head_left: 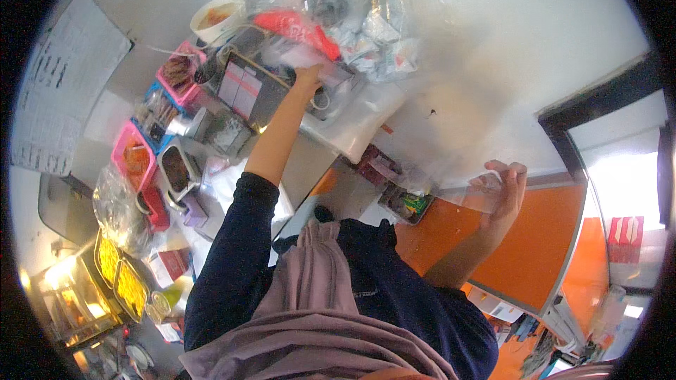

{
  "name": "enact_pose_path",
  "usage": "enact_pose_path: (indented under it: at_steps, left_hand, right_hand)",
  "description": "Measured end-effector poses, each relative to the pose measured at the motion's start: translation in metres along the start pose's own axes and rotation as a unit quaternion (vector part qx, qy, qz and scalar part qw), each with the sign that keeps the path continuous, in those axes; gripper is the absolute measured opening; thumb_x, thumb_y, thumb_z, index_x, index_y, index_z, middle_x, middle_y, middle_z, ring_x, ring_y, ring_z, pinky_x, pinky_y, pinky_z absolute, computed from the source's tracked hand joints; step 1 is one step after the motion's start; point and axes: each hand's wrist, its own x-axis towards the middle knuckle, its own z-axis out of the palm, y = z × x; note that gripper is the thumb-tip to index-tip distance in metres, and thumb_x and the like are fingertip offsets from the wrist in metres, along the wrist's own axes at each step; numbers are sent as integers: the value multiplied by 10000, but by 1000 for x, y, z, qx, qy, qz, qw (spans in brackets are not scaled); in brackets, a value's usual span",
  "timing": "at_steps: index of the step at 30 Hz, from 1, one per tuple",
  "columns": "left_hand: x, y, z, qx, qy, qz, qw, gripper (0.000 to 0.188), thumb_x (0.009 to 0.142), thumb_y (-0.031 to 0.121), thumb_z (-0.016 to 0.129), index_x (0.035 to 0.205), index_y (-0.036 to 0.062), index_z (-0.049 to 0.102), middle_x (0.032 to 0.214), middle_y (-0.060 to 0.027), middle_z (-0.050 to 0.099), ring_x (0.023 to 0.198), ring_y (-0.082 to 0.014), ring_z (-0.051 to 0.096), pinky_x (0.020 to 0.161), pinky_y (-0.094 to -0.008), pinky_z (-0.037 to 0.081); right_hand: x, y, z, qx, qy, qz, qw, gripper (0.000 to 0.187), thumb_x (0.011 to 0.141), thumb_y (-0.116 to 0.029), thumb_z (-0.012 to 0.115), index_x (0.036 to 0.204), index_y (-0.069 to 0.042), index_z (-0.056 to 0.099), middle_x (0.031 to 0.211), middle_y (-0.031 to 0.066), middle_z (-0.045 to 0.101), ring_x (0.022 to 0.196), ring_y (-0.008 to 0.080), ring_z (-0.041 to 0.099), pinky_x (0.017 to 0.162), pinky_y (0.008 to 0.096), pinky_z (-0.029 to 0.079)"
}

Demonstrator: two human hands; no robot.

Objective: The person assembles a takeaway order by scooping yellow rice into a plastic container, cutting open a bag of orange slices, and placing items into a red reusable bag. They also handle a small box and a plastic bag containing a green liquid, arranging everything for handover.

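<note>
And here's the left arm, long and nearly straight, angled up and away with its dark sleeve ending at the elbow. The left hand [308,79] is palm down at the far end, fingers running onto a pale plastic packet [299,55]; whether they grip it or just touch it, I can't tell. Over to the right arm, bent and held out to the side: the right hand [503,186] is raised, fingers curled and pinching a clear plastic bag [468,198] that spreads left of the fingers.

Just right of and below the left hand, a sheet of clear plastic [355,123] lies over the counter edge. Below the right hand sits a broad orange surface [521,246]. Left of the left hand, a dark-framed screen [239,89] leans close by, and beyond it come a pink tray [134,156] and a metal tub [179,167]. Past the left hand's fingertips, there's a red bag [299,30], then a white bowl [218,20] farther left, and clear bags [366,17] against the wall.
</note>
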Motion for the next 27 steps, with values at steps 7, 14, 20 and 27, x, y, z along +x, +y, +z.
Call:
enact_pose_path:
  at_steps: [7,14,20,27]
  left_hand:
    - [52,-13,38,-443,143,-299,833,603,768,75,605,1310,-12,355,1115,-170,551,890,-240,591,696,-328,508]
    - [53,-7,-4,-222,-29,-109,969,312,806,166,529,1087,37,563,586,-91,610,423,-212,570,457,-324,490]
    - [-69,153,-62,-385,-273,224,853,434,772,248,659,1141,50,543,974,-86,635,932,-210,588,864,-349,439]
    - [-150,180,-116,-422,-426,137,789,362,751,246,722,1029,37,623,883,-47,654,803,-132,592,718,-287,466]
  right_hand:
    - [-19,-6,-7,-46,34,32,998,144,921,-202,469,950,-65,434,902,171,601,749,235,596,658,359,515]
    - [-29,15,-22,-123,79,41,988,134,937,-180,454,957,-48,440,903,140,604,831,207,597,693,315,495]
    - [-14,15,31,-218,-206,212,930,121,951,-148,424,961,-30,448,891,123,609,716,205,632,567,286,510]
    - [35,30,68,-165,-231,174,943,142,945,-174,438,982,-48,491,811,138,630,609,196,627,516,286,512]
